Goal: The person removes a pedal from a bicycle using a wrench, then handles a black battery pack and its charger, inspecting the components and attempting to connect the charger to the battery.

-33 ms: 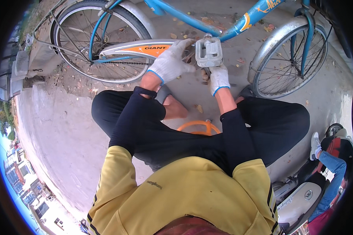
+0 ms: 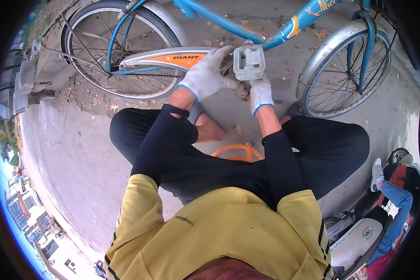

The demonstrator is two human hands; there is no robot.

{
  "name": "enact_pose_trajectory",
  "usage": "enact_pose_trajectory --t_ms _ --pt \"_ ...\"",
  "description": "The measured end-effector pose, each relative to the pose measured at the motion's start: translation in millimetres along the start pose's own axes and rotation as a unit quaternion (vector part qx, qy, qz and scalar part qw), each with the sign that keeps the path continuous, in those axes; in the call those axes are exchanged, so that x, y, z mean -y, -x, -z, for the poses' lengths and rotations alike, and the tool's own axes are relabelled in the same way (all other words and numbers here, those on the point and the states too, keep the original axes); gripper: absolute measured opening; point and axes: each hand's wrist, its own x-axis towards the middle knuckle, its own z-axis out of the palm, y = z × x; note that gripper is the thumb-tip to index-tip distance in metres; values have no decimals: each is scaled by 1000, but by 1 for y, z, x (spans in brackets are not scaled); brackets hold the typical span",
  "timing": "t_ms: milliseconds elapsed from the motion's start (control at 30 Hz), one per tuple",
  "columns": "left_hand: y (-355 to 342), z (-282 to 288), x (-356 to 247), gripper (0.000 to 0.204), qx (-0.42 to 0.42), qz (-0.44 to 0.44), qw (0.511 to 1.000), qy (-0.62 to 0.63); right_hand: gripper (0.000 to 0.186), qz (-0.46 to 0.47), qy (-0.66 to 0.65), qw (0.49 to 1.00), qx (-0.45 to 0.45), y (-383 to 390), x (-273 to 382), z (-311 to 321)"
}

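A blue bicycle (image 2: pixel 233 29) stands across the far side, its rear wheel to the left. My left hand (image 2: pixel 205 74), in a white knitted glove with a blue cuff, is at the front end of the silver and orange chain guard (image 2: pixel 165 58). Its thumb and fingers are apart, around the crank area. Just to the right is a pale grey pedal (image 2: pixel 249 63). Below it my right hand (image 2: pixel 260 93), gloved the same way, is closed. What it grips is mostly hidden; a thin dark bar end (image 2: pixel 277 101) shows beside the glove.
The front wheel (image 2: pixel 345 72) is at the right and the rear wheel (image 2: pixel 121 49) at the left. An orange ring-shaped thing (image 2: pixel 238 148) lies between my legs. At the lower right, a person in jeans (image 2: pixel 396 205) is by a pale scooter (image 2: pixel 359 238). Dry leaves (image 2: pixel 238 129) dot the concrete.
My left hand has shifted slightly to the right, its thumb closer to my right hand. The bicycle and my right hand look much the same.
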Motion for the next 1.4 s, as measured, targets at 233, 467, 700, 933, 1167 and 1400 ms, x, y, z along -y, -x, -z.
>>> enact_pose_trajectory --t_ms 233,467,700,933,1167,1400 --pt "-13 -23 3 36 -100 -3 992 -78 41 -1 -32 989 147 28 8 9" --pt "-17 -8 15 24 -73 -8 997 -38 30 127 57 989 -44 2 4 6" --pt "-23 8 26 43 -115 -39 989 83 29 250 217 943 -39 -24 13 -11" --pt "-36 0 26 55 -66 -87 990 89 33 145 137 978 69 -44 46 -3" --pt "-45 2 30 37 -55 -128 990 17 33 228 180 957 24 -34 22 4" --pt "-25 11 32 33 -99 -67 992 39 24 106 135 980 -100 12 -33 27"
